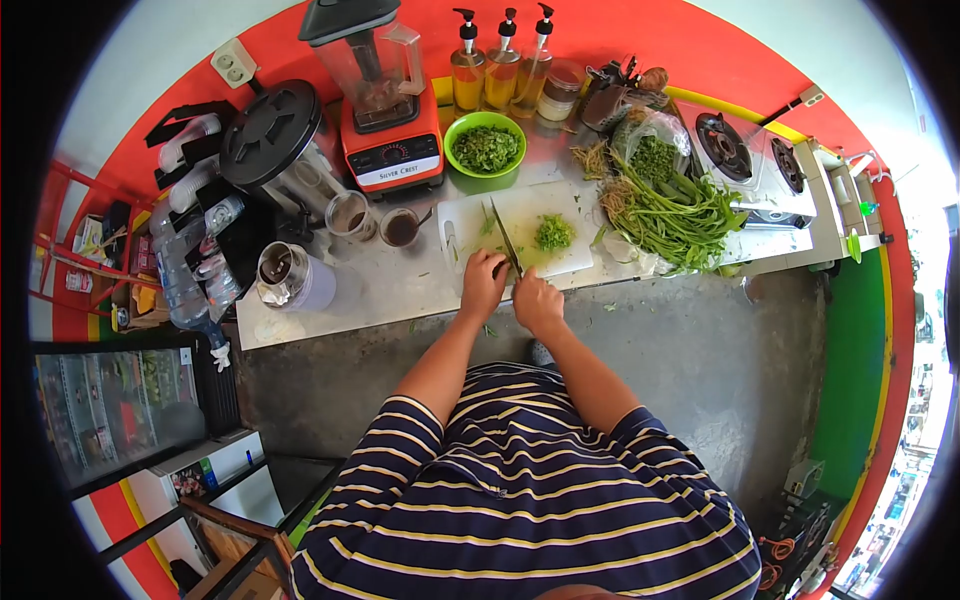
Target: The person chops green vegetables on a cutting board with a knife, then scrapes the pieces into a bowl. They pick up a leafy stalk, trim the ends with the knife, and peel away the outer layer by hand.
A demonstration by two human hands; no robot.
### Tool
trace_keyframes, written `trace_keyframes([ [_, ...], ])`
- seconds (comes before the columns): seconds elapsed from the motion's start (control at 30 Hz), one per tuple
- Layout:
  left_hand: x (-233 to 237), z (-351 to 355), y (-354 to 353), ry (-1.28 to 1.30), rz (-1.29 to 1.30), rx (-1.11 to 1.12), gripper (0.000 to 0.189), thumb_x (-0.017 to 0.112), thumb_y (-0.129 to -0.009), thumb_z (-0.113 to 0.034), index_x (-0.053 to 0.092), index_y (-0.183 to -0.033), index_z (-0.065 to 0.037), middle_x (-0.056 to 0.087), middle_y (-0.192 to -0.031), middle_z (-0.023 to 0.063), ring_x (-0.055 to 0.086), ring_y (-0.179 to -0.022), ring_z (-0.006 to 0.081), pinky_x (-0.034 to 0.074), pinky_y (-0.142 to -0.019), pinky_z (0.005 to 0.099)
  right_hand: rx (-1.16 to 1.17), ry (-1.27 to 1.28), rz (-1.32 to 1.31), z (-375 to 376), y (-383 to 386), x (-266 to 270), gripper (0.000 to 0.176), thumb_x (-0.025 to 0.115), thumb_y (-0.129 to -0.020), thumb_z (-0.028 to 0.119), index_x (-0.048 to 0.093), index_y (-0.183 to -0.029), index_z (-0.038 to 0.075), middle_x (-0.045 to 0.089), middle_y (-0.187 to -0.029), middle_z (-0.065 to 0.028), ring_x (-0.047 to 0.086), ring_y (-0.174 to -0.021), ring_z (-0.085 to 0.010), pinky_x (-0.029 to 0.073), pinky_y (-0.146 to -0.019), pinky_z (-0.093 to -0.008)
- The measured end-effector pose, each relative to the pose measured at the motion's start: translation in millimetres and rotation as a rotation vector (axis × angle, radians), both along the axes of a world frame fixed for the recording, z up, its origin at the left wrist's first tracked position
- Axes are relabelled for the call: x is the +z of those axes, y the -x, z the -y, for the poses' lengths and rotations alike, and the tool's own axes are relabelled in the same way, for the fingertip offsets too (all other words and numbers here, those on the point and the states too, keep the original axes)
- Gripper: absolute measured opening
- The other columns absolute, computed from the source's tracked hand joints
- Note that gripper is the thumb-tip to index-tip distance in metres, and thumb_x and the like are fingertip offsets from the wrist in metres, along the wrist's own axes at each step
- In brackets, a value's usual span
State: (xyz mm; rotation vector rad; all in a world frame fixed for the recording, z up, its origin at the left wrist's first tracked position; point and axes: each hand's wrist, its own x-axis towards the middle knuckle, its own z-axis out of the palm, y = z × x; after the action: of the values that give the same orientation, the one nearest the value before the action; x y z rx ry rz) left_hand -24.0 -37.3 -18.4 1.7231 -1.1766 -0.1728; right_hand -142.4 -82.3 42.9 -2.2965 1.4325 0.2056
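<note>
A kitchen knife (504,232) points away from me over the white cutting board (575,200), its handle wrapped in my right hand (538,300). Just left of the blade, at the board's near edge, my left hand (484,285) is closed with fingers curled; what it pinches, if anything, is hidden. A small pile of chopped greens (554,232) lies on the board to the right of the knife. Thin green scraps are scattered at the board's left side. Behind the board stands a bright green bowl (454,150) filled with chopped leaves (486,149).
Leafy stalks (680,215) with roots lie right of the board, beside a gas stove (725,145). A red blender (393,150), pump bottles (502,70) and a jar (560,90) line the back. Cups (400,228) and a steel canister (290,275) stand at left.
</note>
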Motion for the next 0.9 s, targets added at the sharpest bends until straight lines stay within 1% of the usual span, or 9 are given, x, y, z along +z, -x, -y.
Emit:
trace_keyframes([
  [0.17,-0.4,-4.7,-0.9,0.039,0.039,-0.035,0.015,0.07,-0.081,-0.005,0.068,-0.095,0.0,0.06,-0.089,0.015,0.059,-0.086,0.0346,0.047,-0.077,0.042,0.072,0.025,-0.02,9.6,-5.5,6.7,0.037,0.05,-0.1,0.035,0.054,-0.107,0.0,0.07,-0.098,-0.027,0.069,-0.095,-0.0447,0.055,-0.083,-0.0507],
  [0.27,-1.9,-7.0,-1.4,0.011,-0.067,-0.041,0.015,0.069,-0.081,-0.004,0.067,-0.094,0.0,0.059,-0.09,0.0147,0.058,-0.087,0.0344,0.047,-0.077,0.0418,0.006,-0.042,0.04,-3.3,3.1,-0.8,0.037,0.049,-0.1,0.036,0.054,-0.106,0.0,0.069,-0.098,-0.0277,0.068,-0.094,-0.0457,0.054,-0.083,-0.0518],
  [0.33,1.1,-7.1,-1.7,-0.093,-0.145,-0.059,0.015,0.068,-0.081,-0.004,0.065,-0.095,-0.001,0.059,-0.093,0.0153,0.057,-0.096,0.0365,0.046,-0.084,0.0437,-0.059,-0.057,0.037,-7.1,4.2,2.1,0.037,0.049,-0.1,0.036,0.057,-0.105,0.0,0.069,-0.1,-0.029,0.067,-0.095,-0.0474,0.053,-0.085,-0.0537],
  [0.57,0.6,-7.7,-3.1,-0.045,-0.079,-0.068,0.014,0.07,-0.081,-0.006,0.065,-0.093,-0.001,0.059,-0.091,0.0149,0.057,-0.093,0.0358,0.046,-0.083,0.0438,-0.02,-0.042,0.127,18.5,10.7,-6.0,0.041,0.048,-0.1,0.038,0.058,-0.105,-0.002,0.067,-0.098,-0.0318,0.067,-0.095,-0.0463,0.051,-0.084,-0.0547],
  [0.63,1.3,-6.4,-2.6,-0.008,-0.044,-0.032,0.012,0.071,-0.081,-0.007,0.065,-0.09,-0.001,0.058,-0.085,0.0117,0.058,-0.084,0.0307,0.047,-0.074,0.0407,-0.008,0.008,0.224,24.0,23.6,-28.5,0.042,0.049,-0.1,0.038,0.057,-0.1,-0.003,0.067,-0.087,-0.0309,0.069,-0.082,-0.0428,0.053,-0.076,-0.0526],
  [0.67,1.9,-5.0,-2.2,-0.001,-0.045,-0.026,0.012,0.071,-0.081,-0.007,0.065,-0.09,-0.001,0.058,-0.085,0.0117,0.058,-0.084,0.0307,0.047,-0.074,0.0407,-0.001,0.014,0.223,28.8,27.9,-35.5,0.042,0.049,-0.1,0.038,0.057,-0.1,-0.003,0.067,-0.087,-0.0309,0.069,-0.082,-0.0428,0.053,-0.076,-0.0526],
  [0.73,6.7,-2.2,-0.2,-0.067,-0.028,0.011,0.013,0.073,-0.08,-0.01,0.066,-0.09,-0.005,0.056,-0.082,0.0099,0.058,-0.083,0.0302,0.047,-0.074,0.0402,-0.093,-0.117,0.338,36.5,34.3,-41.7,0.041,0.05,-0.1,0.036,0.057,-0.095,-0.005,0.066,-0.074,-0.0282,0.068,-0.065,-0.04,0.053,-0.068,-0.0503],
  [0.83,13.5,4.8,3.6,-0.173,-0.004,0.078,0.013,0.074,-0.08,-0.014,0.067,-0.089,-0.008,0.055,-0.081,0.0086,0.057,-0.083,0.0294,0.047,-0.074,0.0402,-0.103,0.013,0.396,42.3,39.0,-49.4,0.04,0.051,-0.099,0.034,0.057,-0.092,-0.004,0.064,-0.066,-0.0254,0.065,-0.054,-0.0386,0.052,-0.064,-0.0489],
  [0.9,17.0,8.4,5.5,-0.186,-0.003,0.099,0.014,0.075,-0.08,-0.016,0.067,-0.09,-0.009,0.055,-0.081,0.0085,0.057,-0.084,0.0295,0.047,-0.074,0.0407,-0.102,0.005,0.432,41.0,42.3,-47.2,0.039,0.052,-0.099,0.034,0.057,-0.093,-0.004,0.064,-0.067,-0.0256,0.065,-0.054,-0.0383,0.053,-0.064,-0.0485],
])
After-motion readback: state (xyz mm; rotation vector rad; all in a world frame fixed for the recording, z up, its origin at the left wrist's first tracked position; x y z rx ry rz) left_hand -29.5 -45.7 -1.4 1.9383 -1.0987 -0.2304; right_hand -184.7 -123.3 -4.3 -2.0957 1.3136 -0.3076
